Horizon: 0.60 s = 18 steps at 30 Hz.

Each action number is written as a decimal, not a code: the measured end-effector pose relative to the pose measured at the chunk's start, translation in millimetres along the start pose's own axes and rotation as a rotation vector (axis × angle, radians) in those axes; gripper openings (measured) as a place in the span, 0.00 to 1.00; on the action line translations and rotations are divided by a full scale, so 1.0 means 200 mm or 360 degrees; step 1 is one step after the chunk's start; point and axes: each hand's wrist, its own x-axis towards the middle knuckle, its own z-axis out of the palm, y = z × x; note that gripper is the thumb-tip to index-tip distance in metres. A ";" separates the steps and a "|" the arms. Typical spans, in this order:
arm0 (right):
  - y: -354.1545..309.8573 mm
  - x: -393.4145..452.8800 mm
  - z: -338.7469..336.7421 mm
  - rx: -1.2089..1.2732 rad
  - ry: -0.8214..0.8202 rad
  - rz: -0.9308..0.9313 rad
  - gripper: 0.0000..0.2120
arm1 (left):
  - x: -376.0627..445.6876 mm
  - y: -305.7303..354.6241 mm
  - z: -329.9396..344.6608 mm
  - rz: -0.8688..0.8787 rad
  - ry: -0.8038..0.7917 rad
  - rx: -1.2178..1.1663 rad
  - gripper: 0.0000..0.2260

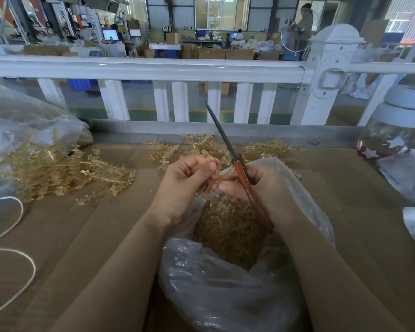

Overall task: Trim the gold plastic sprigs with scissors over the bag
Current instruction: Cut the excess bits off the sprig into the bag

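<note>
- Over the bag (304, 195), mouth gaping wide at the desk's (345, 188) near edge — parked right under the action, presumably so every offcut drops straight in.
- Left hand (185, 185) up front, thumb and fingers pinching a sprig (219, 174), lifted clear of the rim; held high, probably to show the cut point.
- Right hand (261, 185) just beside it, curled round the scissors (240, 173), red handle trailing down along the wrist.
- Blades closed to a single dark line, pointing up and away toward the fence (153, 68) — not biting anything at this instant, so likely parked while both hands sort out the sprig.
- Right fingertips reaching across to the same sprig; whether actually gripping it, cannot tell.
- Down in the bag, a deep gold heap of trimmed bits (228, 226) — plenty done already, by the look of it.
- Off to the left, a big pile of sprigs (58, 173) spilling from a second clear bag (22, 121); stock within easy reach of the left hand, probably on purpose.
- Beyond the hands, a smaller scatter (225, 144) against the desk's far edge; whether cut or waiting, unclear.
- White cord (15, 236) looping at far left, a jar (393, 130) with star stickers at far right, both well apart from the work.
- Next call, as a guess: blades open, tip swung down to the stem, snip over the bag.
</note>
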 end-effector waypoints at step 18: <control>0.02 0.01 0.02 0.0015 0.0135 0.0008 0.10 | 0.01 0.01 -0.01 -0.0057 0.0087 -0.0239 0.08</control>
